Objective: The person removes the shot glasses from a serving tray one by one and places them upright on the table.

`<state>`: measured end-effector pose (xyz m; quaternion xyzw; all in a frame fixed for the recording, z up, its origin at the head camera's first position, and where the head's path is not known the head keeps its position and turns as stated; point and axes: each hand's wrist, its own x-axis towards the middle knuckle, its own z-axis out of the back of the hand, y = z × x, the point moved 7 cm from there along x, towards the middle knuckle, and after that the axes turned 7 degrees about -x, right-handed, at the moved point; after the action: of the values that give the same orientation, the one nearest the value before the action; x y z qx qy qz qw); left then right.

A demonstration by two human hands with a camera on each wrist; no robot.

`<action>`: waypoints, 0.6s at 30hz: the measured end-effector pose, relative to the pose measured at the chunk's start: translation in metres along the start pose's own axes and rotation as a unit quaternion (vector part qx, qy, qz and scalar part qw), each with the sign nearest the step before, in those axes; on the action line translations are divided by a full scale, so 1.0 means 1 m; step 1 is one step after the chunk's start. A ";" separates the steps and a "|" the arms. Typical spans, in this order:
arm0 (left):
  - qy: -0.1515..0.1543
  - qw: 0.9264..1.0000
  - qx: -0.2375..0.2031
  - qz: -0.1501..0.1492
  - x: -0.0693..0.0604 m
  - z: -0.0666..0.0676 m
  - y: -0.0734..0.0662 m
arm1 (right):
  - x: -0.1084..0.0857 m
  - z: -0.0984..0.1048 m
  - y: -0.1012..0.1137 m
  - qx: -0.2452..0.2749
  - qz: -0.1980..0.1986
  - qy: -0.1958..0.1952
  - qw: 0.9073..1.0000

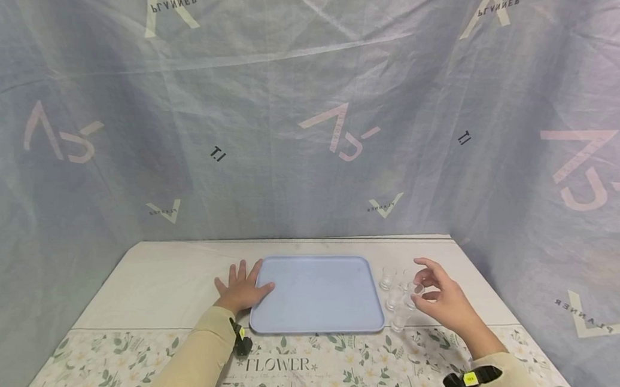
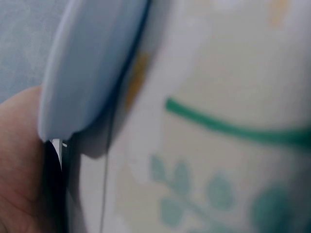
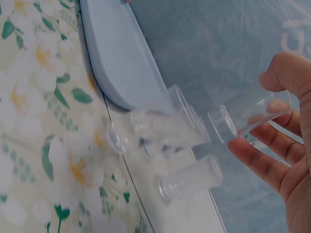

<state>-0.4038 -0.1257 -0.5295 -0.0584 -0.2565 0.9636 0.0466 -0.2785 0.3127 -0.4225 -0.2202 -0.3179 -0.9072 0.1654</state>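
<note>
My right hand point(image 1: 445, 299) pinches a small clear shot glass point(image 3: 250, 119) between thumb and fingers, above the table to the right of the tray. Several more clear shot glasses point(image 1: 392, 296) stand in a group between that hand and the tray; they look blurred in the right wrist view. At the left edge of the light blue rectangular tray point(image 1: 316, 293) rests my left hand point(image 1: 241, 290), fingers spread, its thumb over the rim. The left wrist view shows part of that hand against the raised tray rim point(image 2: 92, 73). The tray's surface holds nothing.
A white cloth with a floral band point(image 1: 298, 366) along the front covers the table. Grey-blue fabric point(image 1: 271, 125) with printed letters hangs at the back and on both sides, close to the table's edges.
</note>
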 end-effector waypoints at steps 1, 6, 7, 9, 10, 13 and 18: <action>0.001 1.000 0.001 0.000 0.000 0.000 0.000 | -0.002 0.001 -0.003 -0.002 -0.002 -0.002 1.000; 0.001 1.000 0.001 -0.001 -0.002 0.000 -0.002 | -0.009 0.008 -0.010 -0.004 -0.009 -0.005 1.000; 0.002 1.000 0.001 0.000 -0.002 0.000 -0.002 | -0.010 0.009 -0.011 -0.001 -0.010 -0.004 1.000; 0.002 1.000 0.002 0.001 -0.003 0.001 -0.002 | -0.013 0.009 -0.013 0.008 -0.012 -0.001 1.000; 0.002 1.000 0.001 0.001 -0.003 0.002 -0.003 | -0.014 0.009 -0.015 0.011 -0.013 0.000 1.000; 0.001 1.000 0.000 -0.001 -0.003 0.002 -0.004 | -0.019 0.006 -0.020 0.015 -0.021 0.008 1.000; -0.003 1.000 0.005 -0.002 -0.003 0.001 -0.004 | -0.029 -0.003 -0.030 0.013 -0.039 0.018 0.999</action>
<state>-0.4008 -0.1237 -0.5263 -0.0549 -0.2521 0.9649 0.0482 -0.2681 0.3377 -0.4537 -0.1887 -0.3347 -0.9128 0.1384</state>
